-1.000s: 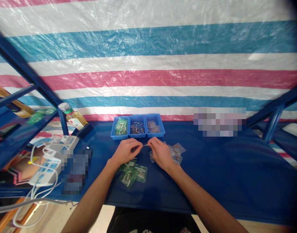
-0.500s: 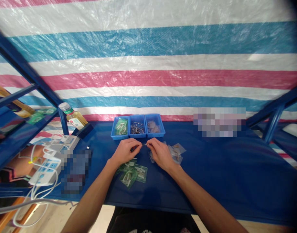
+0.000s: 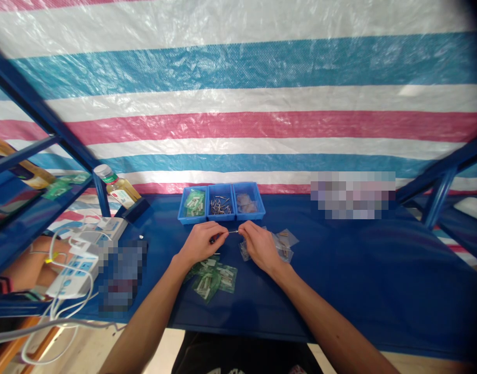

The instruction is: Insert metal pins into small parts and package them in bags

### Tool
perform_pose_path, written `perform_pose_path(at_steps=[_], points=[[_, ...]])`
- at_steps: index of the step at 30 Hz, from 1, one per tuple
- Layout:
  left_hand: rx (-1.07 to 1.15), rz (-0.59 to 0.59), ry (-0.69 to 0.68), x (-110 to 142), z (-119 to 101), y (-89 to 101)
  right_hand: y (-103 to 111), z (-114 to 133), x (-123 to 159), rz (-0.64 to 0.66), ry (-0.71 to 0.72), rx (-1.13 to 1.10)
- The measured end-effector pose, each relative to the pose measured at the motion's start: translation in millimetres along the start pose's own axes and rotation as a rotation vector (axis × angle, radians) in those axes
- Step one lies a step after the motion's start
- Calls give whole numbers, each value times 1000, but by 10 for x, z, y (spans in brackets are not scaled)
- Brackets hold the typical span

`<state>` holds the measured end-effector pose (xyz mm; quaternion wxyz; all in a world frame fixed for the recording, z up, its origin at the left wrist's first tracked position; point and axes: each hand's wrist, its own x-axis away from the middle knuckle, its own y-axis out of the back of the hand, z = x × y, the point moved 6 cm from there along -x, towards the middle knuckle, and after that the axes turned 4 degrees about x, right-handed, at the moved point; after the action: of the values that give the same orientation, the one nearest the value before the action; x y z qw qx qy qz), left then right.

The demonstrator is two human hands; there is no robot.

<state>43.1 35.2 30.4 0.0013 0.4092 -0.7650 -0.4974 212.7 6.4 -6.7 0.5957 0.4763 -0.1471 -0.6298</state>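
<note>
Blue tabletop point(image 3: 339, 291), two pinches, one slim metal piece point(image 3: 233, 231)

Closest to you, white cables point(image 3: 91, 278) loop from a power strip point(image 3: 75, 270) and hang over the table's left edge, near your left forearm; a backward sweep of that elbow could snag one. Now inward: green packets point(image 3: 209, 283) lie in an overlapping heap just under your left wrist, and a low drag of the sleeveless arm might scatter them.

And here's the action! Your left hand point(image 3: 202, 241) pinches one end of the metal piece, your right hand point(image 3: 257, 243) pinches the other, and it bridges the gap in front of the bins. It's thin and looks smooth, so uneven pressure or a sideways twist could pop it loose. Something dark pokes out under your left fingers, too hidden to name. Clear bags point(image 3: 285, 240) sit beneath and beside your right hand, where a dropping wrist could shove them.

Beyond, three bins stand side by side: green packets in the left bin point(image 3: 192, 220), loose metal pins point(image 3: 221, 206) in the middle bin point(image 3: 221, 217), clear packets in the right bin point(image 3: 250, 216). A dropped piece might vanish among those pins. Behind it all, striped tarpaulin point(image 3: 261, 62).
</note>
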Motion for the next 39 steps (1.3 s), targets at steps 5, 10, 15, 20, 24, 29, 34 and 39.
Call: perform_pose_path(at_steps=[5,10,15,20,24,29,34,39], points=[[6,-10,6,3,5,-6,-24,-17,15,20,-19,-43],[11,-2,18,3,10,-21,-45,18,23,23,32,-161],[6,-2,8,6,0,-34,-42,52,25,8,71,-214],[-19,17,-1,13,9,-70,-32,88,25,-7,98,-249],[-28,19,-5,15,18,-89,-24,114,25,12,95,-244],[-3,1,-48,13,-9,-97,-16,149,31,19,97,-235],[-2,5,-51,5,-25,-97,-20,136,34,7,77,-203],[-11,-4,-56,-4,-45,-77,-20,107,30,1,57,-163]])
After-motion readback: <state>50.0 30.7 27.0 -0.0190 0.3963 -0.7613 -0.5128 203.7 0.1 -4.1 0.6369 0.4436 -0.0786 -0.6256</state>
